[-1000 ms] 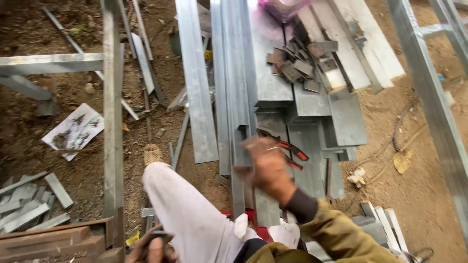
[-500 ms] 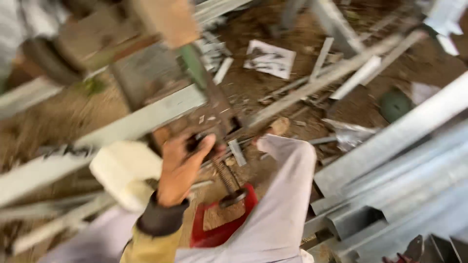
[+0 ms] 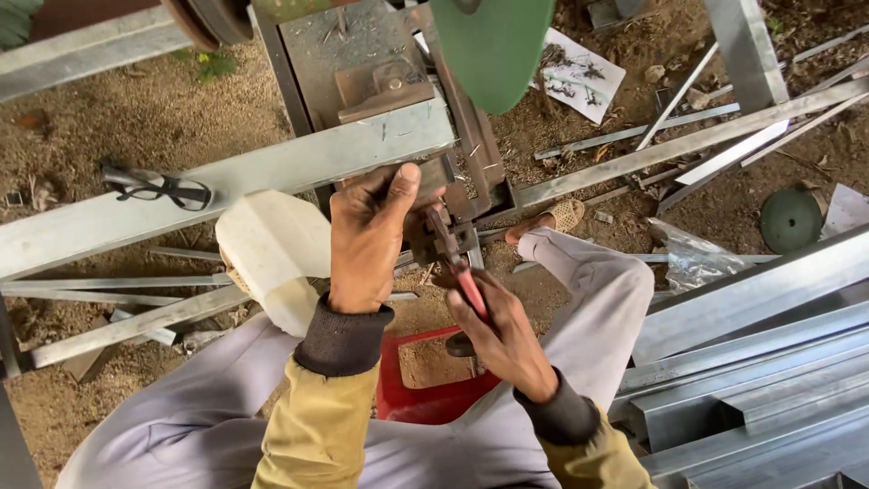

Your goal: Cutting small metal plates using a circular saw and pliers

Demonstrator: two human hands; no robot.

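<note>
A: Item one, obscured parts?

B: The green guard (image 3: 493, 41) of the saw is cut off by the top edge. What the left hand (image 3: 367, 240) presses on, just below the long grey metal bar (image 3: 226, 186), is hidden under its palm and fingers. The tool tip is lost among the dark clamp parts (image 3: 457, 231) beside the bar.

A: Item two, tool and hands?

B: Red-handled pliers (image 3: 466, 281), slanting up from the right hand (image 3: 502, 340) toward the clamp below the bar. The right hand's fingers are wrapped tight round the handles. The left hand lies flat with its thumb raised against the bar's lower edge; whether it grips anything cannot be told.

A: Item three, surroundings?

B: Outdoor ground of bare brown soil (image 3: 118, 118). Dark safety glasses (image 3: 158, 188) rest on the bar, left of the hands. A white block (image 3: 272, 249) sits just below the bar. A red stool (image 3: 425, 385) shows beneath the person. Stacked grey metal channels (image 3: 751, 362) lie well right of the bar.
</note>
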